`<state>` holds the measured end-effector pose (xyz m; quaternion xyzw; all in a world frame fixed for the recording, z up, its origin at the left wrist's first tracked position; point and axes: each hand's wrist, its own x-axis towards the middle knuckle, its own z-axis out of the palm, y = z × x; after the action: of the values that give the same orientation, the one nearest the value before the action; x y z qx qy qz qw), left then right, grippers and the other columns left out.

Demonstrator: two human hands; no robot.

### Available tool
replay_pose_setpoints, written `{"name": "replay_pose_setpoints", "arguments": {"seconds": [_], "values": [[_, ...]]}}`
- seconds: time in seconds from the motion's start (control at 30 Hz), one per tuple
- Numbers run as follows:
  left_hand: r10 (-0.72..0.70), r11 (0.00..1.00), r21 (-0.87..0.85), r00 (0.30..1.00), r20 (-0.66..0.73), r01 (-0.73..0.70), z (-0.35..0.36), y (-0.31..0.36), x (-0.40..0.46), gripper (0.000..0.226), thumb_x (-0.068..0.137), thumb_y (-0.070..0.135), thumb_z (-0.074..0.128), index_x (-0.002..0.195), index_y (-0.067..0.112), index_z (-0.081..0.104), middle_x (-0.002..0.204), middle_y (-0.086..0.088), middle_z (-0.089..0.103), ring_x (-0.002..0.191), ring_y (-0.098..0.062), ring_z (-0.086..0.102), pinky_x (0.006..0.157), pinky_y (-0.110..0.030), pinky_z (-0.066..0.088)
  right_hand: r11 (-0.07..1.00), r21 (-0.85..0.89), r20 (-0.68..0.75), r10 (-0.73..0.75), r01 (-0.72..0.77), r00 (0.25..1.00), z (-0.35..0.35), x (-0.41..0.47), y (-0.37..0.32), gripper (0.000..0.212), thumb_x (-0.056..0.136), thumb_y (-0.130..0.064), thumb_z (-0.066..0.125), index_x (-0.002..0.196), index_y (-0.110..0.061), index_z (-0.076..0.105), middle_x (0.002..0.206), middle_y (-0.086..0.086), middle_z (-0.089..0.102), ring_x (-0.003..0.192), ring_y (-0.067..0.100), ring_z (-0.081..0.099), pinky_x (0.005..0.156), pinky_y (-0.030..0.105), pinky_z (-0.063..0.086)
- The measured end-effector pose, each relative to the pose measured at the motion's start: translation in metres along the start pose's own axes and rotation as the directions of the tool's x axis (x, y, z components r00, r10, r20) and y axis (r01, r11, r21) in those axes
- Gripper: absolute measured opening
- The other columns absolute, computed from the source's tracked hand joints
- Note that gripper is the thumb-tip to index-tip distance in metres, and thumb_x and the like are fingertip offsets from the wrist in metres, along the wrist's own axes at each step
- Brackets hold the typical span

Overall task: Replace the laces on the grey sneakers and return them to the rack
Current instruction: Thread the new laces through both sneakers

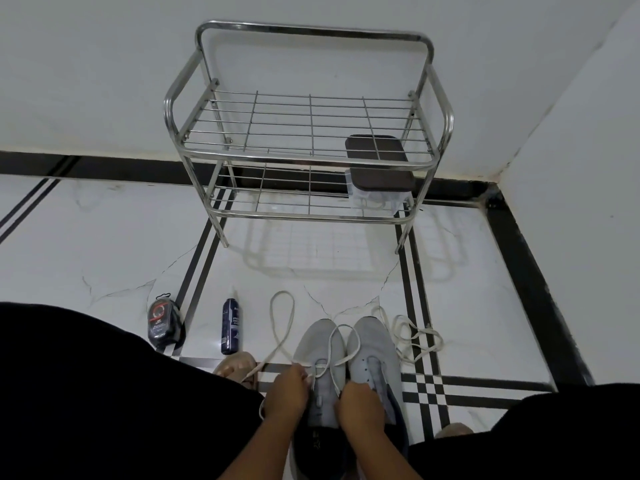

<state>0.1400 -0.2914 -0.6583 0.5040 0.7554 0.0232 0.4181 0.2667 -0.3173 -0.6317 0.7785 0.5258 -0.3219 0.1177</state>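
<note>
Left hand point(285, 393) pinching lace point(282, 327) | right hand point(360, 403) gripping left sneaker point(322, 358) by right sneaker point(372, 344) on floor | spare lace point(415, 336) lying right | bottle point(229, 325), tin point(163, 322) standing left | rack point(308, 133) standing beyond, holding box point(379, 181)

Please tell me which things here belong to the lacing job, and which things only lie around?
Job:
- left sneaker, being laced by left hand and right hand
- right sneaker
- lace in the left sneaker
- loose lace on the floor
- rack

Lying about:
- spray bottle
- polish pack
- lidded box on the lower shelf
</note>
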Motion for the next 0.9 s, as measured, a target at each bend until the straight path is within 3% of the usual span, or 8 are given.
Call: {"name": "replay_pose_setpoints", "arguments": {"seconds": [0.13,0.27,0.33,0.4,0.5,0.6,0.77,0.9], "values": [[-0.282,0.831,-0.524,0.954,-0.105,0.188,-0.027,0.004,0.028,0.029,0.097,0.015,0.043,0.117,0.002,0.060,0.118,-0.013,0.063,0.108,-0.027,0.061,0.091,-0.033,0.047,0.999,0.046,-0.002,-0.003,0.003,1.000,-0.002,0.000,0.004,0.028,0.098,-0.020,0.042,0.114,-0.013,0.064,0.118,0.005,0.065,0.107,0.019,0.062,0.083,0.025,0.048],[-0.612,0.441,-0.890,0.764,-0.204,0.116,-0.082,-0.009,0.048,0.026,0.086,0.016,0.037,0.097,0.000,0.055,0.091,-0.017,0.054,0.054,-0.022,0.054,0.057,-0.032,0.048,0.998,0.062,-0.019,-0.007,0.008,1.000,-0.005,0.002,0.005,0.030,0.098,-0.023,0.042,0.118,-0.013,0.062,0.122,0.005,0.063,0.111,0.020,0.060,0.084,0.025,0.047],[-0.559,0.609,-0.776,0.783,-0.275,0.162,-0.088,-0.002,0.044,0.031,0.093,0.032,0.042,0.101,0.004,0.053,0.095,-0.018,0.056,0.069,-0.029,0.060,0.059,-0.030,0.043,0.998,0.058,-0.016,-0.004,0.004,1.000,-0.004,0.002,0.005,0.029,0.099,-0.023,0.042,0.117,-0.012,0.061,0.121,0.004,0.063,0.110,0.019,0.061,0.082,0.024,0.047],[-0.233,0.925,-0.359,0.928,-0.292,0.119,-0.076,0.009,0.042,0.036,0.095,0.042,0.048,0.107,0.009,0.055,0.106,-0.016,0.062,0.095,-0.032,0.061,0.073,-0.032,0.045,0.999,0.052,-0.014,-0.001,0.001,1.000,-0.005,0.002,0.003,0.028,0.099,-0.023,0.042,0.117,-0.013,0.061,0.121,0.004,0.063,0.109,0.018,0.061,0.081,0.024,0.047],[0.023,0.995,0.099,0.999,0.039,-0.027,-0.031,0.007,0.026,0.024,0.093,0.036,0.050,0.101,0.018,0.062,0.110,-0.008,0.067,0.100,-0.025,0.063,0.086,-0.031,0.049,0.999,0.052,-0.018,-0.002,0.003,1.000,-0.004,0.002,0.002,0.029,0.099,-0.025,0.043,0.119,-0.014,0.060,0.122,0.004,0.062,0.112,0.019,0.060,0.084,0.025,0.047],[-0.002,0.996,0.091,0.997,0.074,-0.004,-0.005,0.001,0.011,0.028,0.094,0.037,0.047,0.107,0.017,0.062,0.115,-0.007,0.065,0.107,-0.025,0.060,0.087,-0.029,0.045,0.999,0.045,-0.029,-0.003,0.005,1.000,-0.005,0.001,0.002,0.028,0.099,-0.024,0.043,0.119,-0.014,0.060,0.122,0.004,0.062,0.112,0.019,0.060,0.085,0.026,0.047],[-0.325,0.899,-0.349,0.938,-0.122,0.266,-0.030,0.001,0.018,0.032,0.098,0.012,0.041,0.123,-0.005,0.053,0.124,-0.023,0.058,0.116,-0.037,0.055,0.093,-0.036,0.045,0.998,0.068,-0.010,0.016,-0.016,1.000,-0.003,0.003,0.003,0.028,0.097,-0.028,0.045,0.114,-0.014,0.062,0.118,0.004,0.064,0.107,0.019,0.062,0.080,0.025,0.048],[-0.313,0.940,-0.158,0.948,-0.060,0.301,-0.039,-0.001,0.014,0.035,0.096,0.012,0.046,0.126,-0.003,0.054,0.126,-0.021,0.057,0.117,-0.035,0.055,0.094,-0.036,0.048,0.999,0.041,-0.011,0.014,-0.014,1.000,-0.002,0.004,0.001,0.027,0.098,-0.028,0.044,0.112,-0.015,0.063,0.117,0.003,0.065,0.106,0.017,0.062,0.077,0.024,0.047]]}}
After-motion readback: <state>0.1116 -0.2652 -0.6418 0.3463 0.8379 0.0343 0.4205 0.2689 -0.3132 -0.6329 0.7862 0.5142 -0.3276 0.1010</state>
